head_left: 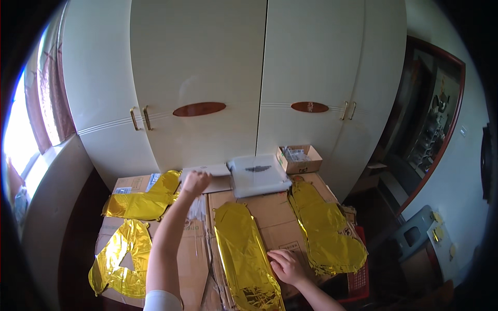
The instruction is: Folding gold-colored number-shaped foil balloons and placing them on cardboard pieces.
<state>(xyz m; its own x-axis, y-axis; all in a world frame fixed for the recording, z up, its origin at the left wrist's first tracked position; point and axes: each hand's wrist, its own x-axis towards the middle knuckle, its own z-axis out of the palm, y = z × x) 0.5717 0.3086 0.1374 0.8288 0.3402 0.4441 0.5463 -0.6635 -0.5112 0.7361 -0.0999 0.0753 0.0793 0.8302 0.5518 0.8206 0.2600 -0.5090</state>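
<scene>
My left hand [196,182] reaches to the far side of the cardboard, its fingers curled closed. Whatever it may hold is hidden. Just left of it lies a flat gold foil balloon shaped like a bent number or letter [137,204]. A gold foil balloon like the letter A [124,257] rests nearer, left of my forearm. My right hand [288,266] lies low with fingers stretched out, its fingertips at the right edge of a long, straight gold foil balloon [241,243]. To its right is another flat, curved gold foil balloon [327,230].
Flattened cardboard [189,259] covers the work surface. At the back are a flat white box [220,181], a translucent plastic-wrapped stack [259,179] and an open carton [306,165] holding clear packets. A white wardrobe [207,62] stands behind; a red crate [359,282] and grey stool [413,233] are at right.
</scene>
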